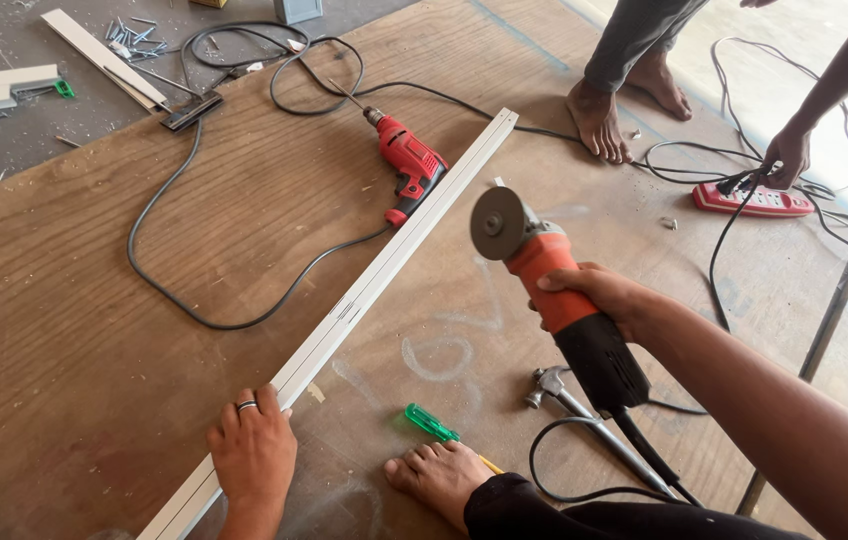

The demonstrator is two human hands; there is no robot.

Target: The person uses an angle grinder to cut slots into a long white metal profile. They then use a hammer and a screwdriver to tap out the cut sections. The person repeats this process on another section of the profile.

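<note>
Two hands — grinder (554, 285), white strip (384, 265)

Single head view, steeply down, close overhead.

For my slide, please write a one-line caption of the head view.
Right hand holds an orange angle grinder; left hand presses a white strip on plywood.

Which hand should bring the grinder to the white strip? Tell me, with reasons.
Right, probably. The right hand grips the grinder, whose disc hangs just beside the white strip. The left hand lies flat on the strip's near end, pinning it to the plywood.
</note>
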